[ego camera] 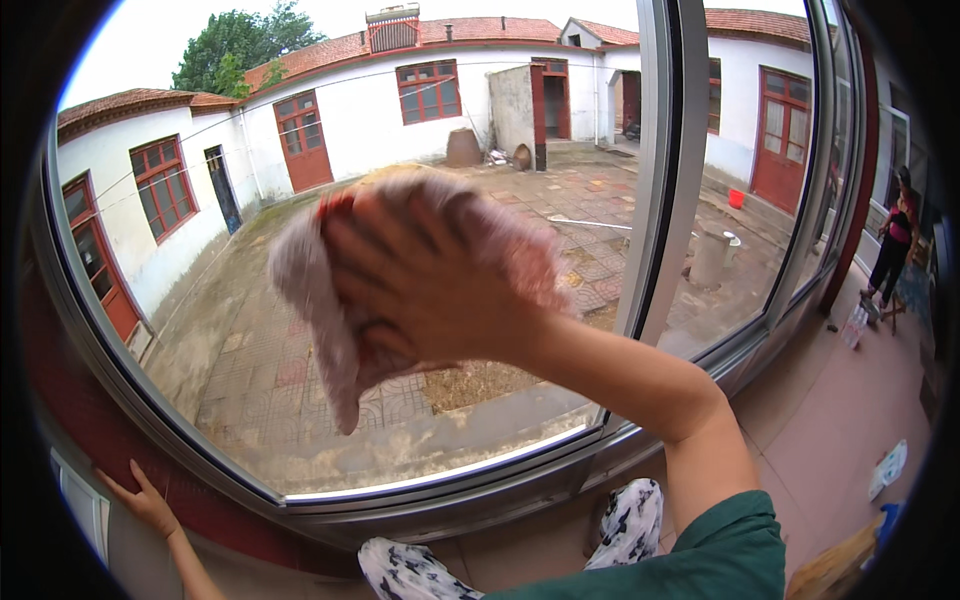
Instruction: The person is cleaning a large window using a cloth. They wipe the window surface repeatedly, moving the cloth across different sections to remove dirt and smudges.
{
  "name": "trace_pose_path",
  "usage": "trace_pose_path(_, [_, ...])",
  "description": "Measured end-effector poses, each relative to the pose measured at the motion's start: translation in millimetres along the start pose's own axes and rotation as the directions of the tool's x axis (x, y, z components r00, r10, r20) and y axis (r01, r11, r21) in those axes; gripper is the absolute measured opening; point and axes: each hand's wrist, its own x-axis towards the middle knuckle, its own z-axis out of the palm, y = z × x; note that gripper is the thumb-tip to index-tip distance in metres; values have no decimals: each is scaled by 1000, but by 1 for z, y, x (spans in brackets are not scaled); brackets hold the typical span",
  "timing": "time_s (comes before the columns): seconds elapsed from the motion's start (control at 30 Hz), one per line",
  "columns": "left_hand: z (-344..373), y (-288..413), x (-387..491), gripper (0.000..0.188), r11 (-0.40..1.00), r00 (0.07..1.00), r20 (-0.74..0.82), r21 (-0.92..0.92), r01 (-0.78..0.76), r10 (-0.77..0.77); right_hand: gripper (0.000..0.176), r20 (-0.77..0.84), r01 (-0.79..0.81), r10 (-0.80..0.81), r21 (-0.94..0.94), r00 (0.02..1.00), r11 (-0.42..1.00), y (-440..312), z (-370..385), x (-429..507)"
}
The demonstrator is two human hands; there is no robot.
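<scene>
My right hand [435,292] is spread flat over a pinkish-grey cloth [319,300], pressing it to the large window pane [517,405]; hand and cloth are slightly blurred. Cloth hangs down past the thumb and sticks out on both sides of the fingers. At the lower left, my left hand [146,506] rests with thumb and fingers apart on the dark red surface [112,420] beside the window frame, holding nothing. The aluminium window frame [450,510] runs below the pane, and a vertical aluminium frame post [675,150] stands right of the cloth.
Through the glass lies a paved courtyard with white walls [360,112] and red doors. On the right, a person [896,232] stands on the tiled floor [832,405] near plastic bottles [853,326] and a small stool. A packet [889,469] and a wooden piece [836,559] are at the lower right.
</scene>
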Motion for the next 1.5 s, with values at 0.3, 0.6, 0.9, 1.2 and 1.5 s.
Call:
trace_pose_path(0.3, [-8, 15, 5, 70, 999, 1000, -4, -38, -17, 16, 53, -4, 283, -284, -84, 959, 956, 50, -16, 39])
trace_pose_path(0.6, [-14, 25, 4, 75, 993, 998, 30, -101, 54, -51, 66, -479, -351, 125, -419, 869, 838, 71, -12, 189])
trace_pose_path(0.9, [-16, 32, 8, 75, 995, 1000, 14, -101, 22, -21, 51, -87, 203, -228, -228, 970, 952, -99, 88, 147])
trace_pose_path(1.2, [-16, 29, 11, 78, 996, 1000, 11, -86, -4, 5, 60, 120, 454, -496, 263, 860, 851, -159, 106, 76])
trace_pose_path(1.5, [-9, 14, 7, 74, 999, 999, -2, -40, -33, 33, 54, -172, 105, -141, -203, 975, 974, 55, -17, 56])
